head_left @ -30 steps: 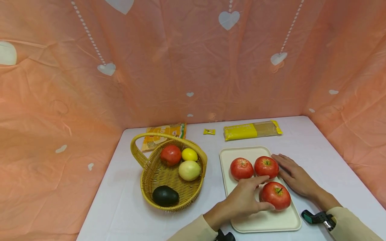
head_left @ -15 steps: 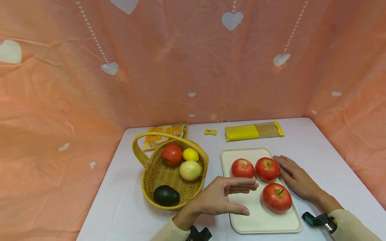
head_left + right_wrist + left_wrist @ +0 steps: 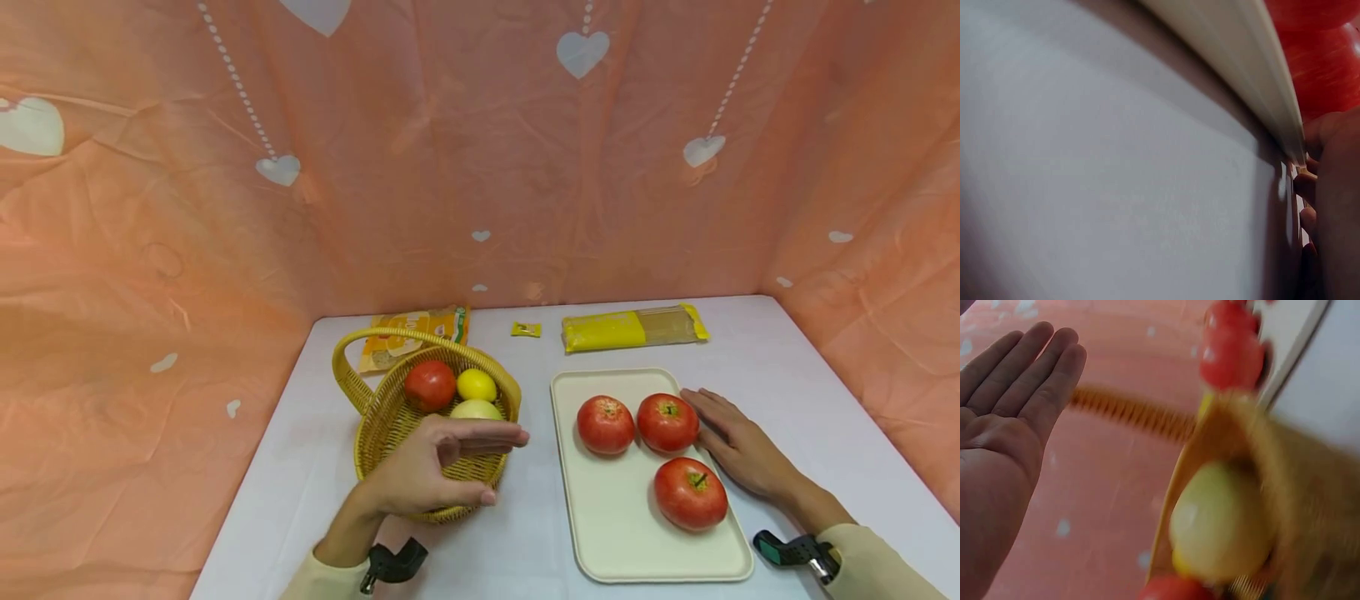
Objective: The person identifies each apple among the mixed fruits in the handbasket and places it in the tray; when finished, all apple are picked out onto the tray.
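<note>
My left hand hovers over the near side of the yellow wicker basket, fingers straight, thumb spread apart, holding nothing. Inside the basket lie a red apple, a yellow lemon and a pale green round fruit, partly covered by the hand. The left wrist view shows that fruit, blurred. My right hand rests at the right edge of a cream tray, its fingertips beside an apple. Two more apples sit on the tray, one at left, one nearer.
Behind the basket lies an orange-yellow food bag. A small yellow wrapped sweet and a long yellow noodle packet lie along the table's back. The basket's handle arches up at its left. A peach curtain closes the back and sides.
My left hand has moved away from the nearest apple on the tray, leftward to over the basket, now hiding the dark avocado. The right hand stays in place.
</note>
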The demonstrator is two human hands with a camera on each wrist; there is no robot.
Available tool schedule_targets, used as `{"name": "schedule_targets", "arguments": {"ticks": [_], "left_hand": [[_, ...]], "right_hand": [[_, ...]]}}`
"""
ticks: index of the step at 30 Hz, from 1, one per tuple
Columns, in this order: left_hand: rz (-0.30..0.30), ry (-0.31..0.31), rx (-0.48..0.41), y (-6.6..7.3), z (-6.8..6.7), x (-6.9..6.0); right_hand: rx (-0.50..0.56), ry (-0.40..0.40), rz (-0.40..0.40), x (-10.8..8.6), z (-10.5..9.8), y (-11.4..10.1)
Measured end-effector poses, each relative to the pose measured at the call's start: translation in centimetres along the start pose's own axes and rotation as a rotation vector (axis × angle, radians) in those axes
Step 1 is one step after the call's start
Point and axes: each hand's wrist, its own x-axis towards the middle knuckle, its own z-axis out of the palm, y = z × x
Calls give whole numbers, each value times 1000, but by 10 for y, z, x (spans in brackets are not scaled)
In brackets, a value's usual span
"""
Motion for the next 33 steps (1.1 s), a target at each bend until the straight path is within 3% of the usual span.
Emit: {"name": "schedule_targets", "arguments": {"ticks": [5,11,17,24,29,33], "left_hand": [[-48,95,84,11,-31,-16],[-233,198,328,23,-56,-18],[-440,271,594,26,-70,-6],[-643,350,842,17,-78,12],[-800,336,907,5,-83,26],[-883,300,992,-5,-87,36]], "right_hand": [[-1,2,-1,0,0,0],[-4,9,-7,0,0,0],[-2,11,-17,0,0,0],[0,19,-27,0,0,1],[-4,20,-26,0,0,1],[0,22,-29,-1,-1,0]]}}
